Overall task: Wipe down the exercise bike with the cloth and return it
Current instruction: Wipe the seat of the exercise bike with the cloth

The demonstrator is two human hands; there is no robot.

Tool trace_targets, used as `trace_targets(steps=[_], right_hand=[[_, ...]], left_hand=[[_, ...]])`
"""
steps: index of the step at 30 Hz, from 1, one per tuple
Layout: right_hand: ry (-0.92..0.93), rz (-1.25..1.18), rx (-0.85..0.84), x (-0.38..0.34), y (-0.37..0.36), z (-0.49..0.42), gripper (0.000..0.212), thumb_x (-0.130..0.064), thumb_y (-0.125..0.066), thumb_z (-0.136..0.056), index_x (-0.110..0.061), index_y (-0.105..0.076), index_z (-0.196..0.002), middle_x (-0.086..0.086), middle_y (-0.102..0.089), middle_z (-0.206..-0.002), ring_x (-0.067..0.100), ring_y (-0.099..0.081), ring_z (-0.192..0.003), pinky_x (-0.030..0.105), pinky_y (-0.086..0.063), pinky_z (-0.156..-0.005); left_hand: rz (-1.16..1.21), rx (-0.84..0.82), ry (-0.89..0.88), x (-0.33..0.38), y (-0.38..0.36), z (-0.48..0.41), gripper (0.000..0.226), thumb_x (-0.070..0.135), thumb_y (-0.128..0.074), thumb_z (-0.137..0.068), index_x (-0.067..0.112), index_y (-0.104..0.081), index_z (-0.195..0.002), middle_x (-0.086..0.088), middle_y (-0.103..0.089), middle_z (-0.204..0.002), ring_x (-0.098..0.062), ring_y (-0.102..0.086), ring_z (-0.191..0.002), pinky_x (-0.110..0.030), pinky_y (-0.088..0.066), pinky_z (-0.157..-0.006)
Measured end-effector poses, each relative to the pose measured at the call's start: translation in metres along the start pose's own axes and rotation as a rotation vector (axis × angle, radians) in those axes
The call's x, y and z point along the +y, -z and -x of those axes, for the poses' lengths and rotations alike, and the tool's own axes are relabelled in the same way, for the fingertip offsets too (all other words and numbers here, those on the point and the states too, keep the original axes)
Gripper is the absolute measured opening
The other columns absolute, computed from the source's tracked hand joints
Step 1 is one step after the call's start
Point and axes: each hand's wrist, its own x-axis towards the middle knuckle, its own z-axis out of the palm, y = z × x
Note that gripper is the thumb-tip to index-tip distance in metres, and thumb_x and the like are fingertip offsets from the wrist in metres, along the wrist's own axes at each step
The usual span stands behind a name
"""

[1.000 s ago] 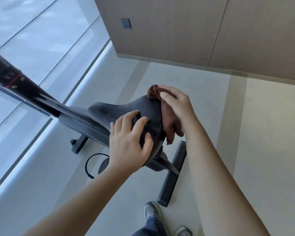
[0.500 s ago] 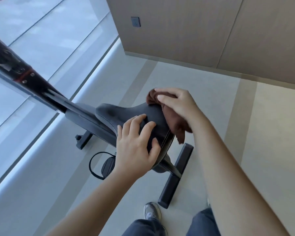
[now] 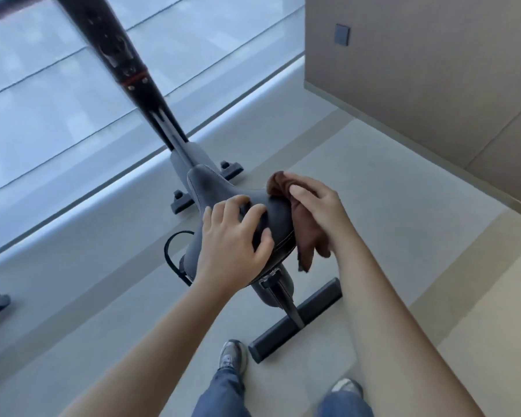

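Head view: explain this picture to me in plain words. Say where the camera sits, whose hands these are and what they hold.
There is no machine here. The camera sits on a person's head and looks down, so the two arms are that person's own. The black thing is an exercise bike standing on the floor beside a window. The left hand grips the back of the saddle. The right hand holds a brown cloth against the saddle's side. Below are the person's shoes.

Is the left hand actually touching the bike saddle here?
Touching. The head view shows the left hand on the rear of the saddle, fingers curled onto its surface with no gap. The right hand holds the cloth.
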Motion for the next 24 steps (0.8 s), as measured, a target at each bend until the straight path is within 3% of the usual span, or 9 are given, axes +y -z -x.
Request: trace_targets(steps=[3,5,8,10,13,15,17,20,24], right_hand=[[-0.062,0.013,-0.118,-0.007,0.002,-0.011,0.023,-0.006,-0.053,-0.089,-0.015,-0.067,-0.106,-0.005,-0.067,-0.108,-0.003,-0.061,-0.097,0.007,-0.045,-0.081],[-0.016,0.015,-0.04,0.001,0.001,0.003,0.026,-0.008,-0.055,-0.089,-0.02,-0.065,-0.11,-0.002,-0.063,-0.118,0.003,-0.057,-0.108,0.013,-0.042,-0.093],[0.068,0.08,0.037,0.011,-0.002,0.031,0.034,-0.013,-0.057,-0.088,-0.041,-0.059,-0.108,-0.005,-0.054,-0.128,0.003,-0.047,-0.121,0.018,-0.035,-0.103],[0.066,0.09,0.038,0.008,-0.003,0.023,0.035,-0.011,-0.057,-0.088,-0.041,-0.06,-0.105,-0.004,-0.055,-0.126,0.006,-0.047,-0.122,0.023,-0.034,-0.105],[0.0,0.185,-0.212,-0.007,0.001,-0.019,0.027,-0.008,-0.058,-0.086,-0.025,-0.066,-0.107,-0.005,-0.064,-0.114,0.003,-0.057,-0.11,0.024,-0.041,-0.099],[-0.097,0.277,-0.479,-0.019,-0.001,-0.05,0.025,-0.012,-0.058,-0.086,-0.023,-0.068,-0.106,-0.009,-0.069,-0.106,0.001,-0.061,-0.101,0.02,-0.045,-0.092],[-0.212,0.302,-0.627,-0.025,-0.005,-0.072,0.024,-0.015,-0.057,-0.087,-0.023,-0.068,-0.107,-0.007,-0.07,-0.105,0.004,-0.063,-0.1,0.021,-0.047,-0.09],[-0.251,0.24,-0.65,-0.021,-0.006,-0.075,0.025,-0.016,-0.056,-0.088,-0.021,-0.067,-0.11,-0.005,-0.07,-0.108,0.008,-0.063,-0.103,0.019,-0.048,-0.087],[-0.075,0.174,-0.546,-0.01,0.01,-0.049,0.027,-0.014,-0.057,-0.088,-0.027,-0.067,-0.109,-0.012,-0.068,-0.111,0.003,-0.06,-0.107,0.012,-0.045,-0.085]], left_hand=[[-0.049,-0.026,0.004,0.0,0.001,0.001,0.04,0.035,-0.042,-0.081,0.013,-0.062,-0.108,-0.011,-0.057,-0.116,-0.033,-0.048,-0.105,-0.046,-0.038,-0.092],[-0.052,-0.026,0.018,0.001,0.002,0.0,0.04,0.034,-0.043,-0.08,0.012,-0.063,-0.108,-0.011,-0.057,-0.115,-0.033,-0.049,-0.103,-0.044,-0.038,-0.09],[-0.049,-0.016,0.031,0.003,0.002,-0.001,0.039,0.032,-0.045,-0.079,0.011,-0.064,-0.106,-0.011,-0.058,-0.113,-0.032,-0.05,-0.1,-0.043,-0.039,-0.088],[-0.039,-0.007,0.04,0.004,0.002,-0.001,0.038,0.032,-0.046,-0.079,0.011,-0.064,-0.105,-0.011,-0.059,-0.113,-0.032,-0.05,-0.099,-0.041,-0.038,-0.087],[-0.025,0.015,0.044,0.002,0.001,-0.004,0.037,0.03,-0.047,-0.077,0.011,-0.065,-0.103,-0.01,-0.059,-0.111,-0.031,-0.051,-0.098,-0.04,-0.039,-0.086],[-0.017,0.028,0.041,0.001,0.0,-0.004,0.036,0.03,-0.049,-0.076,0.012,-0.065,-0.103,-0.01,-0.059,-0.112,-0.03,-0.051,-0.099,-0.037,-0.037,-0.087],[-0.009,0.025,0.041,0.0,0.001,-0.004,0.035,0.03,-0.05,-0.076,0.013,-0.065,-0.102,-0.01,-0.059,-0.112,-0.029,-0.051,-0.1,-0.033,-0.034,-0.087],[-0.023,0.025,0.029,-0.001,0.002,-0.003,0.034,0.03,-0.051,-0.077,0.013,-0.065,-0.103,-0.01,-0.059,-0.112,-0.03,-0.051,-0.1,-0.032,-0.033,-0.086],[-0.007,0.014,0.018,0.0,0.001,-0.003,0.035,0.029,-0.05,-0.078,0.012,-0.065,-0.104,-0.011,-0.059,-0.114,-0.032,-0.051,-0.102,-0.038,-0.039,-0.086]])
